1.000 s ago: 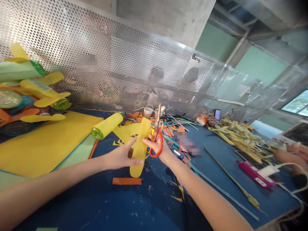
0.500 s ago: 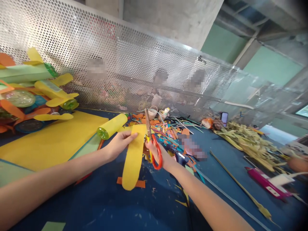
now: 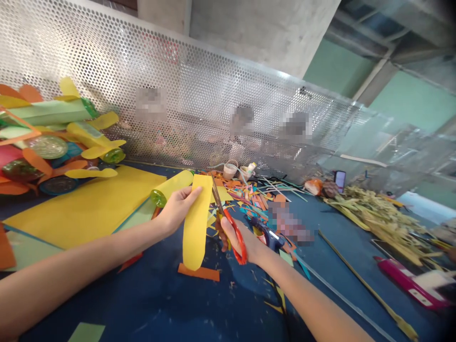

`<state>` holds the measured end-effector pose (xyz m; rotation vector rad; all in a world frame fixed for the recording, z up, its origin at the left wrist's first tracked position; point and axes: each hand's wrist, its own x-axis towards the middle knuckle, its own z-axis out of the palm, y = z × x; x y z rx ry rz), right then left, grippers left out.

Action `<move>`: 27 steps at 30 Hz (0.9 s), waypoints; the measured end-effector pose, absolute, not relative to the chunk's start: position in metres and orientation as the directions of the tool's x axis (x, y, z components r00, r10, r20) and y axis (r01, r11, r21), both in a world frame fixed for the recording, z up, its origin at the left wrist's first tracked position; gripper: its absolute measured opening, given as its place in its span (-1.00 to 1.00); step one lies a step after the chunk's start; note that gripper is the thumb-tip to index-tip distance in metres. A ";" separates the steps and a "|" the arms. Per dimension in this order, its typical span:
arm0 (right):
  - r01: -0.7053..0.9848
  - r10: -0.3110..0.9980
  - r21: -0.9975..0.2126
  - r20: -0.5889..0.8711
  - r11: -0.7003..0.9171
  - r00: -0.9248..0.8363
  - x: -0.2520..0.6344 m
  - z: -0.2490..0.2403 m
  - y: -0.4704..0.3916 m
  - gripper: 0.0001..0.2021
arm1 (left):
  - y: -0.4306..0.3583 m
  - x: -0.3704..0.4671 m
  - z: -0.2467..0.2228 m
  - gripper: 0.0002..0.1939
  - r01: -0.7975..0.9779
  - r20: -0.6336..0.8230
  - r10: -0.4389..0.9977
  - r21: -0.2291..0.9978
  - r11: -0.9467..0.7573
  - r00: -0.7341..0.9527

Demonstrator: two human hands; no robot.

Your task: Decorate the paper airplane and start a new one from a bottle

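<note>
Between the thumb and fingers of my left hand [image 3: 179, 209] is a long yellow paper strip [image 3: 195, 230], its rounded end hanging down. My right hand [image 3: 242, 237] grips scissors [image 3: 238, 237] with red and yellow handles; the blades point up and away, just right of the strip's upper end. Whether the blades touch the paper is hard to tell. Behind my left hand lies a bottle wrapped in yellow paper [image 3: 176, 185], with a green clear base. Under the strip's lower end, an orange paper strip [image 3: 199, 272] rests on the blue table.
Large yellow sheets [image 3: 85, 209] and a pile of paper-covered bottle planes [image 3: 53, 137] occupy the left. Colourful scraps [image 3: 249, 194] and a dark blue glue gun [image 3: 267, 233] lie beyond my right hand. Rightward are a stick [image 3: 366, 282], dried husks [image 3: 377, 213] and a magenta power strip [image 3: 409, 282].
The scissors have shifted slightly right and down, apart from the strip's edge they were overlapping. The yellow strip has risen a little in my left hand. The whole view has shifted slightly.
</note>
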<state>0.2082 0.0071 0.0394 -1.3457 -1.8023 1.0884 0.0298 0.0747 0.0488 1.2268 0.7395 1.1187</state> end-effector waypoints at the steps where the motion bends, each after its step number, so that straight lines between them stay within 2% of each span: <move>1: 0.453 0.961 -0.880 0.013 0.142 -0.277 0.208 0.039 0.007 -0.62 | 0.075 0.030 0.048 -0.68 -0.253 0.128 0.938 0.966 -0.045 0.322; 4: 0.506 0.962 -0.848 0.019 0.160 -0.274 0.209 0.042 0.006 -0.62 | 0.074 0.030 0.046 -0.67 -0.231 0.154 0.939 0.969 -0.083 0.308; 10: 0.614 0.937 -0.730 0.108 0.301 -0.332 0.206 0.056 0.000 -0.64 | 0.073 0.029 0.047 -0.67 -0.184 0.198 0.931 0.972 -0.146 0.306; 19: 0.645 0.941 -0.701 0.114 0.304 -0.320 0.204 0.059 -0.001 -0.61 | 0.071 0.029 0.048 -0.65 -0.134 0.226 0.934 0.972 -0.195 0.277; 27: 0.609 0.940 -0.727 0.158 0.318 -0.302 0.206 0.049 0.007 -0.51 | 0.070 0.030 0.047 -0.67 -0.202 0.199 0.934 0.969 -0.143 0.295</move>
